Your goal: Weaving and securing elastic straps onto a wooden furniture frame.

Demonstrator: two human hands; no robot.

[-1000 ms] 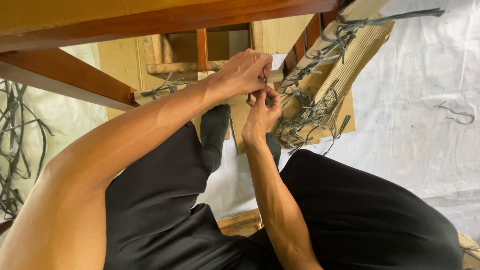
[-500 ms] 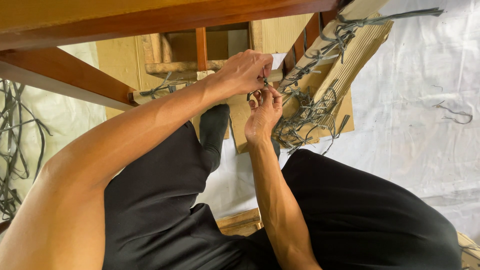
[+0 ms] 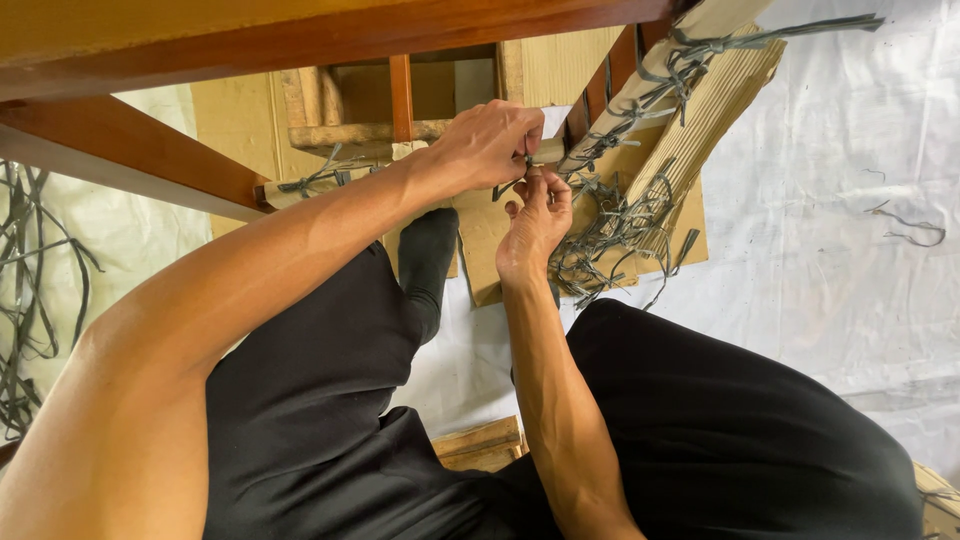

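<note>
L hand (image 3: 490, 143): closed, knuckles up, fingers curled round cardboard-wrapped rail (image 3: 545, 152) + pinching grey strap (image 3: 510, 186) against it.
R hand (image 3: 535, 222): below L, palm toward cam, fingertips bunched shut at strap just under L fingers; thumb + forefinger meet at same spot, touching L hand.
Grip gap: none visible on either; both pinched tight on strap.
Strap pos: short dark piece between the two hands, at rail's wrapped end; exact run under fingers hidden.
Rail pos: horizontal, part of wooden frame (image 3: 300, 40), cardboard wrap tied w/ more grey strap further L (image 3: 310, 183).
Beside hands, R: tangle of loose grey straps (image 3: 620, 235) on corrugated cardboard (image 3: 700, 110), touching frame leg.
Under: flat cardboard sheet (image 3: 480, 250) on white floor cover (image 3: 830, 230).
Far L: more strap loops (image 3: 25, 260), well apart from hands.
Lap: black trousers (image 3: 720, 420), black sock (image 3: 428, 250) near the flat sheet.
</note>
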